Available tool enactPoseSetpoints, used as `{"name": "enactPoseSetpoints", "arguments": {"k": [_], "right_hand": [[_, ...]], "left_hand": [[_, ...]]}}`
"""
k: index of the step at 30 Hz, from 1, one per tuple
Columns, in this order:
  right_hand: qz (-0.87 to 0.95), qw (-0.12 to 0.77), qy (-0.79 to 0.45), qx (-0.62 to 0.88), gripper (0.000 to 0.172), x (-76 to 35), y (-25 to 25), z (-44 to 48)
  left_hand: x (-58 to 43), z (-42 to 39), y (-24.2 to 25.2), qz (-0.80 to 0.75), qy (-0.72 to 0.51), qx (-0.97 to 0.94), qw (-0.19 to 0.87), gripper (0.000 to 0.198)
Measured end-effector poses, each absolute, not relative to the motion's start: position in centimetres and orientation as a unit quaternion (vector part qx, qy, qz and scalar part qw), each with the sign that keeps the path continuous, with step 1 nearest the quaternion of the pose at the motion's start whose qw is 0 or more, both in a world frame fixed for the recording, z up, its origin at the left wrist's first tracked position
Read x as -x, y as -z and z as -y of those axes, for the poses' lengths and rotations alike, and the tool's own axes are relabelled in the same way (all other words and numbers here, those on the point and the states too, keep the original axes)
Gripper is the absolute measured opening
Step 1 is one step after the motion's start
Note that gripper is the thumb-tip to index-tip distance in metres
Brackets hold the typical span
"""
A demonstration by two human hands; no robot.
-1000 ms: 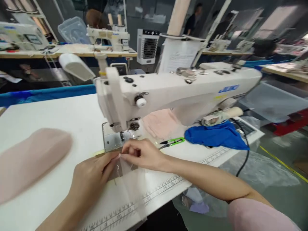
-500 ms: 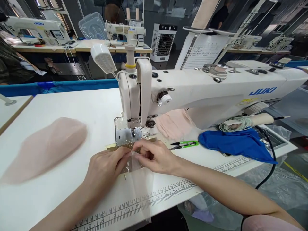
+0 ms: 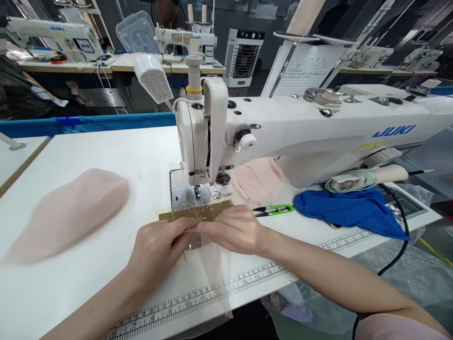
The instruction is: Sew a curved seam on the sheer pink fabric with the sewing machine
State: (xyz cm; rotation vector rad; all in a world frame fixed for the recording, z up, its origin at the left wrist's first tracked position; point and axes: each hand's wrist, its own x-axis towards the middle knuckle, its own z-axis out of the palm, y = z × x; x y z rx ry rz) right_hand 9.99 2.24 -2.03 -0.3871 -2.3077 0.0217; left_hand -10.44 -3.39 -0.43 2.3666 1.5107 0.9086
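Observation:
My left hand (image 3: 159, 248) and my right hand (image 3: 235, 230) meet fingertip to fingertip just in front of the needle plate (image 3: 187, 194) of a white sewing machine (image 3: 300, 130). Both pinch the top edge of a sheer pale fabric strip (image 3: 214, 278) that runs toward me over the table's front edge. A brown card guide (image 3: 184, 215) lies under the fingertips. Both hands are closed on the fabric.
A pile of pink mesh pieces (image 3: 71, 210) lies to the left on the white table (image 3: 106, 156). Green thread snips (image 3: 276, 209), blue cloth (image 3: 348, 210) and pink fabric (image 3: 258, 179) sit to the right under the machine arm. A printed ruler (image 3: 212, 293) runs along the table front. Other sewing stations stand behind.
The view has steadied and shifted left. My hands have closed together, the right hand lowering flat over the fabric near the guide.

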Motion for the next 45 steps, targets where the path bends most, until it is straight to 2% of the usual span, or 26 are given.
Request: {"name": "enactPoseSetpoints", "arguments": {"k": [3, 5, 8, 10, 11, 13, 16, 21, 25, 30, 32, 38, 42, 45], "right_hand": [[0.906, 0.409, 0.046, 0.099, 0.016, -10.5, 1.4, -2.2], [0.918, 0.387, 0.022, 0.083, 0.018, -10.9, 0.5, -1.9], [0.927, 0.33, -0.15, 0.098, 0.019, -11.2, -0.8, -1.0], [0.898, 0.306, -0.293, 0.121, 0.015, -11.1, -1.1, -0.8], [0.879, 0.295, -0.345, 0.147, 0.013, -10.9, -0.9, -0.8], [0.856, 0.273, -0.381, 0.219, 0.011, -10.3, -0.2, -1.3], [0.856, 0.264, -0.331, 0.298, 0.015, -9.5, 1.3, -2.3], [0.857, 0.294, -0.263, 0.331, 0.014, -8.7, 2.7, -3.4], [0.86, 0.285, -0.245, 0.344, 0.017, -8.5, 2.5, -3.6], [0.868, 0.254, -0.21, 0.371, 0.015, -8.5, 2.3, -3.8], [0.868, 0.248, -0.203, 0.38, 0.015, -8.5, 2.3, -3.8], [0.88, 0.227, -0.146, 0.392, 0.016, -8.8, 2.3, -4.1], [0.898, 0.195, 0.016, 0.393, 0.027, -9.9, 1.9, -4.6], [0.899, 0.194, 0.103, 0.379, 0.027, -10.6, 1.7, -4.5]], "left_hand": [[10.2, 3.8, -0.5, -0.517, -0.303, -0.788, 0.14, 0.026], [10.1, 4.3, -1.7, -0.538, -0.273, -0.758, 0.249, 0.03], [10.1, 4.7, -3.2, -0.536, -0.163, -0.68, 0.473, 0.037], [10.3, 4.5, -3.3, -0.524, -0.118, -0.668, 0.515, 0.039], [10.4, 4.2, -3.0, -0.529, -0.123, -0.686, 0.484, 0.039], [10.5, 3.4, -1.8, -0.555, -0.168, -0.738, 0.346, 0.038], [10.7, 2.3, 0.2, -0.585, -0.181, -0.768, 0.189, 0.033], [10.6, 1.8, 0.7, -0.635, -0.138, -0.746, 0.145, 0.026], [10.5, 1.9, 0.7, -0.618, -0.137, -0.767, 0.101, 0.023], [10.2, 2.3, 1.7, -0.508, -0.201, -0.827, -0.136, 0.021], [9.9, 2.5, 1.7, -0.459, -0.205, -0.842, -0.194, 0.018], [9.2, 3.4, 1.0, -0.406, -0.18, -0.869, -0.217, 0.018], [9.3, 3.3, 0.9, -0.421, -0.182, -0.872, -0.172, 0.02], [9.5, 2.7, 1.1, -0.423, -0.188, -0.874, -0.148, 0.021]]}}
